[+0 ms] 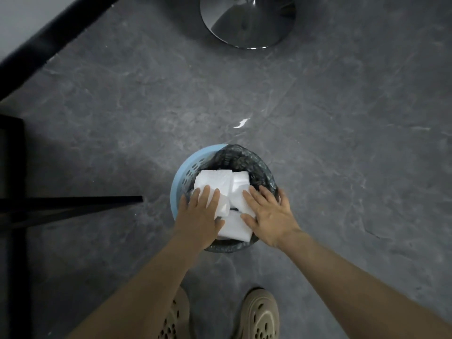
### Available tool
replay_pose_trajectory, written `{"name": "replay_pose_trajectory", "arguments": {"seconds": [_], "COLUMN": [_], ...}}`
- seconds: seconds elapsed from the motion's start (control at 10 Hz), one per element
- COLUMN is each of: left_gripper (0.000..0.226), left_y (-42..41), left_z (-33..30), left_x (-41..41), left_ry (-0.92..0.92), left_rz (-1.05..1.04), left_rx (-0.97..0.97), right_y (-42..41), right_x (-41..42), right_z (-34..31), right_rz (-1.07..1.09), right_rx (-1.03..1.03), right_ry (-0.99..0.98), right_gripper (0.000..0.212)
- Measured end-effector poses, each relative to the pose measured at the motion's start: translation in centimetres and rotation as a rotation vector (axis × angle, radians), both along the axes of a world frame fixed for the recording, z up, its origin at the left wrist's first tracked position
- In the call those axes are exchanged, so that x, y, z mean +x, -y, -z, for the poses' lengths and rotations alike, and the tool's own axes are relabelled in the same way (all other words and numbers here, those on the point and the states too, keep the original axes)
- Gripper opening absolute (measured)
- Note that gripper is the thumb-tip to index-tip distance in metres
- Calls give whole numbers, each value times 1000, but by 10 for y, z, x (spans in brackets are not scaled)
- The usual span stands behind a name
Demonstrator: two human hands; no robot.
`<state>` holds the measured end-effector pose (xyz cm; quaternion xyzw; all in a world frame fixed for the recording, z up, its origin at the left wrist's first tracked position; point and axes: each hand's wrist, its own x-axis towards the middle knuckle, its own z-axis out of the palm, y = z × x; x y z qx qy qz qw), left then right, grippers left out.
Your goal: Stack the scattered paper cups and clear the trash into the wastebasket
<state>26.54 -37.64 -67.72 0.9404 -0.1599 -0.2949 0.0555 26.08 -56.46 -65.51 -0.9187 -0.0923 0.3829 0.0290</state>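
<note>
A light blue wastebasket with a dark plastic liner stands on the grey floor below me. White crumpled paper and foam-like trash fills its mouth. My left hand lies flat on the left part of the white trash, fingers straight. Flat on the right part rests my right hand, its outer fingers over the liner's rim. Both hands press down on the trash. No paper cups are in sight.
A chrome pedestal base stands at the top of the floor. Black furniture legs reach in from the left, and a dark edge runs across the upper left. My beige shoes are just below the basket.
</note>
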Motion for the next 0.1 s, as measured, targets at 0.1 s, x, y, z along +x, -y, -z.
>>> {"name": "replay_pose_trajectory", "arguments": {"seconds": [0.1], "left_gripper": [70], "left_y": [1], "left_z": [-15], "left_x": [4], "left_ry": [-38], "left_rz": [-21], "left_rx": [34], "right_y": [2], "right_x": [-1], "right_z": [-19], "right_rz": [24], "right_rx": [35], "right_ry": [67], "right_gripper": [68]}}
